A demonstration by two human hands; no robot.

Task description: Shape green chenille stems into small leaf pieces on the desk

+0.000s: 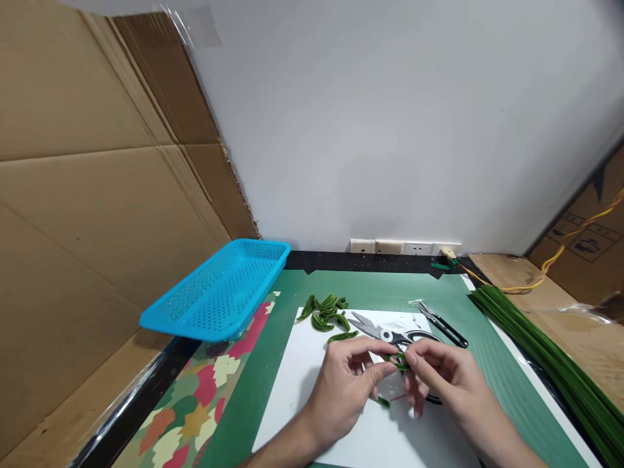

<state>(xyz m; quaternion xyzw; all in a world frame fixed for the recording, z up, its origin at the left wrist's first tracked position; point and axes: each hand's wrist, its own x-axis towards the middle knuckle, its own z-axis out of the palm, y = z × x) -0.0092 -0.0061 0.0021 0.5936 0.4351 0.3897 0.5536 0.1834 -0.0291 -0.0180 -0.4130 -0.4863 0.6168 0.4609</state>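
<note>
Over a white sheet (pixel 312 396), my left hand (pixel 348 383) and my right hand (pixel 439 377) meet and pinch the same short green pipe-cleaner piece (pixel 397 361), which is bent between the fingertips. One end of it pokes out below my left fingers (pixel 383 402). Just behind the hands lie scissors (pixel 390 333) with black handles. A small heap of folded green pieces (pixel 326 312) sits at the sheet's far edge.
A blue perforated basket (pixel 221 292) stands at the left on a leaf-patterned cloth (pixel 195 409). A bundle of long green stems (pixel 550 357) runs along the right. Small black snips (pixel 446 325) lie by the scissors. Wall sockets (pixel 404 247) and a yellow cable (pixel 560 257) sit behind. Cardboard walls the left.
</note>
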